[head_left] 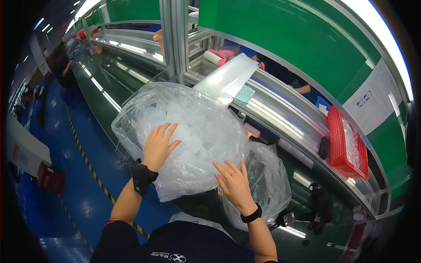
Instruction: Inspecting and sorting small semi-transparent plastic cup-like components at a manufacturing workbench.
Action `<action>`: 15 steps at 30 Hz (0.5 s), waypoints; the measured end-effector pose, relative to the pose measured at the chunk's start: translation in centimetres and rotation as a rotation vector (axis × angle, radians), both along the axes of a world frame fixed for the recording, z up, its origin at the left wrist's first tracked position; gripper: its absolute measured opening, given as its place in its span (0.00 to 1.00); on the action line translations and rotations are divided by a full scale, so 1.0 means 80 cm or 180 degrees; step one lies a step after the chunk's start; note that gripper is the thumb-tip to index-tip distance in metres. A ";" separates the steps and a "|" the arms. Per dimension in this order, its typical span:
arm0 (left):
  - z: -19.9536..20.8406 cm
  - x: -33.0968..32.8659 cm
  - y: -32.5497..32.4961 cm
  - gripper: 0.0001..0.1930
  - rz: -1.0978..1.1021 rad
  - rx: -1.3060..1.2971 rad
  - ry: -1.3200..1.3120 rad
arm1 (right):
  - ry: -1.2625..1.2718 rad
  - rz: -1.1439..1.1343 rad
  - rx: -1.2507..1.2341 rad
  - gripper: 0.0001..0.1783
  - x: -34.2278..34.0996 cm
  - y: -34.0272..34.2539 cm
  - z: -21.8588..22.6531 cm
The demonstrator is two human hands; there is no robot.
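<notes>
A large clear plastic bag lies spread in front of me, filled with many frosted, round, thin pieces that look like plastic discs or lids. Over its left part is my left hand, fingers spread, touching or just above the pieces. My right hand rests at the bag's right edge with its fingers apart, and nothing is held in it. Beside the right hand stands a second clear plastic bag, slack and open; its contents, if any, I cannot make out.
A red basket with clear plastic inside sits at the right. Lint rollers, a strip of clear film and a teal cloth are along the metal ledge. A black camera stand stands on the green belt. Another person works far left.
</notes>
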State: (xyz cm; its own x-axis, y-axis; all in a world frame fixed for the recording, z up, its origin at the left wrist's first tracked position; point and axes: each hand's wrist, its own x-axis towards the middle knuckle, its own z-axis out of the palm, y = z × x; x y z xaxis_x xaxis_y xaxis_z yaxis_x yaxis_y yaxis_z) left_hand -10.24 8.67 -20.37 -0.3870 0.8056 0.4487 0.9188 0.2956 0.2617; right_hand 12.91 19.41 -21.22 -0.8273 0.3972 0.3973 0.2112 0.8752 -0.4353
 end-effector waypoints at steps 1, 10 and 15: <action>-0.004 -0.001 0.011 0.27 -0.0004 -0.0022 0.0009 | 0.0009 -0.0004 -0.0022 0.19 0.001 0.001 0.000; -0.016 -0.008 0.036 0.20 -0.0101 0.0157 0.0764 | 0.0024 -0.0340 -0.0420 0.20 0.018 0.002 -0.012; 0.033 0.032 0.009 0.13 0.0151 0.0663 -0.2603 | 0.0284 -0.0496 -0.0102 0.19 0.017 -0.006 0.000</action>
